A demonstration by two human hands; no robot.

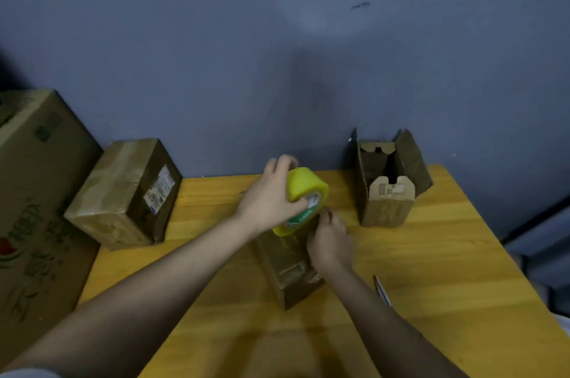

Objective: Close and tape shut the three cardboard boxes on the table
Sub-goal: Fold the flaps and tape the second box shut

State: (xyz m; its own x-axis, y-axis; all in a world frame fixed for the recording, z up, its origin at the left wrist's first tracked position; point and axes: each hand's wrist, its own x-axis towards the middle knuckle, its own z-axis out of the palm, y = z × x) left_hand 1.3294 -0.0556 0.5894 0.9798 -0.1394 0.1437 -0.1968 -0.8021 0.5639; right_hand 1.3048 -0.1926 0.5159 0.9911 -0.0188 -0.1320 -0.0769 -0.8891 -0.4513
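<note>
At the centre of the wooden table [431, 285], a small closed cardboard box [290, 266] lies lengthwise, pointing away from the person, with glossy tape along its top. Left hand [271, 195]: reaches in from the lower left on a bare, extended forearm; its fingers curl over a yellow tape roll [303, 198], with the thumb at the roll's printed green-and-white side, holding the roll tilted just above the far end of the box. Right hand [330, 242]: comes from the lower right, palm down, resting on the right upper edge of the same box; its fingers bend toward the roll's lower rim, but whether they pinch a tape end cannot be told. Far right, near the table's back edge: a second box [388, 192], standing upright with its top flaps open. Far left, at the table's back corner: a third box [123, 195], closed and taped, with a white label on its end. Beyond it, at the left: a large printed carton [34, 192]. Beside the right forearm, a slim pointed tool [382, 289] lies on the table.
</note>
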